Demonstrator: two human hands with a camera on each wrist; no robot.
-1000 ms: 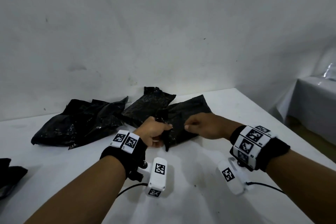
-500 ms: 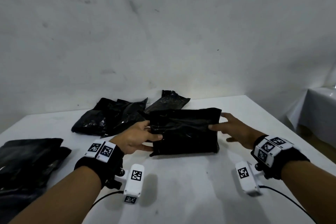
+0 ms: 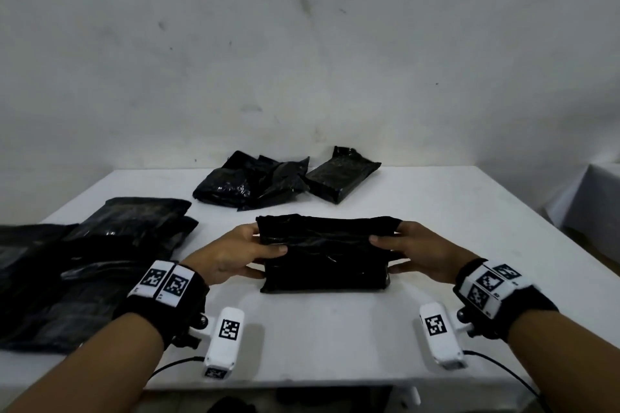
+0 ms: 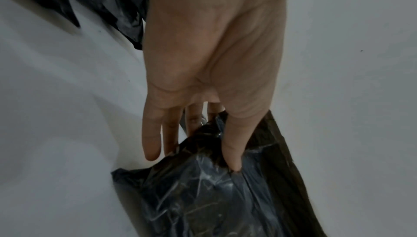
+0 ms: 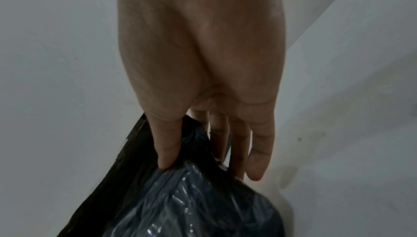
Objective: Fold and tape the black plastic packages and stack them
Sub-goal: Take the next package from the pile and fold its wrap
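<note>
Black plastic packages lie in several groups on a white desk (image 3: 335, 339), seen from above and behind the person's two forearms. At the far left, a stack of flat packages (image 3: 100, 265) sits at the desk's left edge, the layers overlapping and partly running out of view. Just right of it, the left hand (image 3: 231, 255) grips the left end of the central package (image 3: 323, 253), thumb lying on top and fingers tucked beneath; the left wrist view shows the thumb (image 4: 234, 144) pressing into the crinkled, shiny plastic. That central package lies near the front middle of the desk, a long dark bundle with its upper flap folded toward the person. Behind it, near the back wall, a crumpled heap of loose packages (image 3: 251, 183) rests on the desk, and just to its right lies a single flatter package (image 3: 342, 174), set at an angle and touching or nearly touching the heap. At the right end of the central package, the right hand (image 3: 416, 250) holds it the same way, thumb on top and fingers under. Both wrists wear black bands with white coded markers, and a small white camera (image 3: 224, 342) hangs from each
</note>
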